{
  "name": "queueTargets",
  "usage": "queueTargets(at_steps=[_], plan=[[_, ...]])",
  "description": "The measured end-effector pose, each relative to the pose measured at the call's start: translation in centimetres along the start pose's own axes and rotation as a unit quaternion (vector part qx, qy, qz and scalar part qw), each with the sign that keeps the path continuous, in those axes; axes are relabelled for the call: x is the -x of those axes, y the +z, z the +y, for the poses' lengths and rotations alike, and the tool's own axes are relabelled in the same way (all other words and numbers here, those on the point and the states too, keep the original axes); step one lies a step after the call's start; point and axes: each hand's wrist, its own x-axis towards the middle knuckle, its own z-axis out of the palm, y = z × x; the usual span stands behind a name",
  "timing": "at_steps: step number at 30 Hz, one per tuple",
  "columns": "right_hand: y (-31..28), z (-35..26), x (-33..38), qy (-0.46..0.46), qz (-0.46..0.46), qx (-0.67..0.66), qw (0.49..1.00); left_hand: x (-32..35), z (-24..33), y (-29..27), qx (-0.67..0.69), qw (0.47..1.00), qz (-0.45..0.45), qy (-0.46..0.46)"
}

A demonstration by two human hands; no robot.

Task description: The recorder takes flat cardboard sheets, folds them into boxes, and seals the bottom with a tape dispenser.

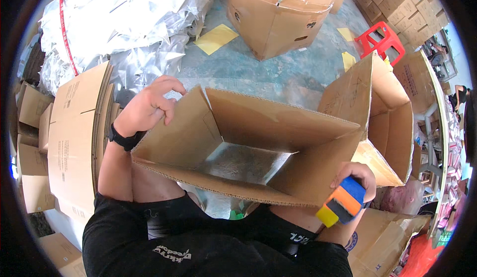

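In front of me an open brown cardboard box (pixel 278 118) stands tilted between my knees. Through its bottom opening the floor shows. At the upper left of the box is my left hand (pixel 151 103), its fingers bent over the cardboard edge; a black band circles that wrist. By the right end of the box my right hand (pixel 366 177) is closed around a blue, orange and yellow tape dispenser (pixel 343 202). Part of its grip is hidden by the fingers and the angle.
Flattened cartons (pixel 74 133) lean at my left. Silvery plastic bags (pixel 129 19) pile up beyond. A large carton (pixel 278 24) stands ahead, an open carton (pixel 377 118) to the right, near a red stool (pixel 382 43). Yellow sheets (pixel 216 38) lie on the floor.
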Motion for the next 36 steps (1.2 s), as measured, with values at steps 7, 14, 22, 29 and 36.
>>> queueTargets(at_steps=[7,14,22,29,36], plan=[[-3.0,-0.3,0.1,-0.072,-0.240,0.037,0.967,0.1,1.5,-0.9,-0.191,0.980,0.047,-0.024],[0.8,-0.7,-0.8,0.006,-0.145,0.131,0.981,0.5,0.5,-0.5,-0.188,0.979,0.078,-0.008],[1.5,0.1,-4.5,0.041,-0.230,0.038,0.972,0.0,0.0,1.8,0.109,0.977,0.057,-0.177],[2.2,1.5,-5.6,0.014,-0.245,-0.033,0.969,-0.3,0.4,2.6,0.124,0.971,0.051,-0.196],[3.0,3.7,-7.1,0.043,-0.191,-0.240,0.951,-0.9,0.0,3.0,0.284,0.926,-0.064,-0.241]])
